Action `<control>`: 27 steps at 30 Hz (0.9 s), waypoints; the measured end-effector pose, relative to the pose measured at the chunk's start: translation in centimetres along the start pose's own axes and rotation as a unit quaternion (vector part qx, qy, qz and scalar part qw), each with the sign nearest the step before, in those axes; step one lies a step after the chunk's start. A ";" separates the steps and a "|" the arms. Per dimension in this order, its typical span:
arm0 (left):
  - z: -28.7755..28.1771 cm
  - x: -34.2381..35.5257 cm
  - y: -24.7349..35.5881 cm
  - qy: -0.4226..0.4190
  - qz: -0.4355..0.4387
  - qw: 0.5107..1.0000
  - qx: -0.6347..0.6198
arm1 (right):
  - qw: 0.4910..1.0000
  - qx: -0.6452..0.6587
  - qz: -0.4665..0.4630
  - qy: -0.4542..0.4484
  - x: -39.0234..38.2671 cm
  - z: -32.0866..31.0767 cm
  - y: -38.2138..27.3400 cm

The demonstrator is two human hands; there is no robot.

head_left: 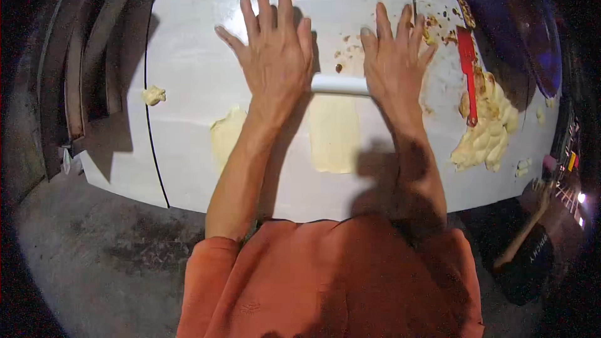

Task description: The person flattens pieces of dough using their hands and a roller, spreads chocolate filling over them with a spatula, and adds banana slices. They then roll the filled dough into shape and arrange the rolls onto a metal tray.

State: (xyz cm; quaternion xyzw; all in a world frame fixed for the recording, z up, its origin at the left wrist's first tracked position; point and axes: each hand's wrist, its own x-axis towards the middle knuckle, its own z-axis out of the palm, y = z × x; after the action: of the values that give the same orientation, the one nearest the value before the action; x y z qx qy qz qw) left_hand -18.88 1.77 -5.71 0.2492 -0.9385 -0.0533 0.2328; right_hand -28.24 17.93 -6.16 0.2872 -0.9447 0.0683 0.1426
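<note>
Left head-worn fisheye; looks steeply down, fairly near, over white table (pixel 184 144).

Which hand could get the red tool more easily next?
Probably the right hand: the red tool lies to its right. The left hand is farther, across the white rolling pin.

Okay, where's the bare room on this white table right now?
The table is bare between the small dough lump and the left hand, and left of the leftmost dough sheet. Its right side is crowded with a red utensil, a dough pile and brown smears.
</note>
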 end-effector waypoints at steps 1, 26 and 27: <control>0.3 1.6 0.4 0.023 0.016 1.000 -0.004 | 1.000 -0.009 0.003 0.007 1.7 0.1 1.1; -8.1 -11.4 1.2 -0.280 0.089 0.955 -0.042 | 0.973 0.228 0.007 0.022 -7.3 -7.4 7.1; -8.6 -11.9 1.5 -0.282 0.086 0.954 -0.051 | 0.977 0.188 0.037 0.090 -6.5 -7.6 9.6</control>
State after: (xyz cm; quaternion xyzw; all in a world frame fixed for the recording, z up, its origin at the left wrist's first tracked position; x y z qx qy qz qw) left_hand -6.39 9.11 -2.61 0.1298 -0.9799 -0.1493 -0.0253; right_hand -26.73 30.80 -1.41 0.2668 -0.9081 0.2758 0.1678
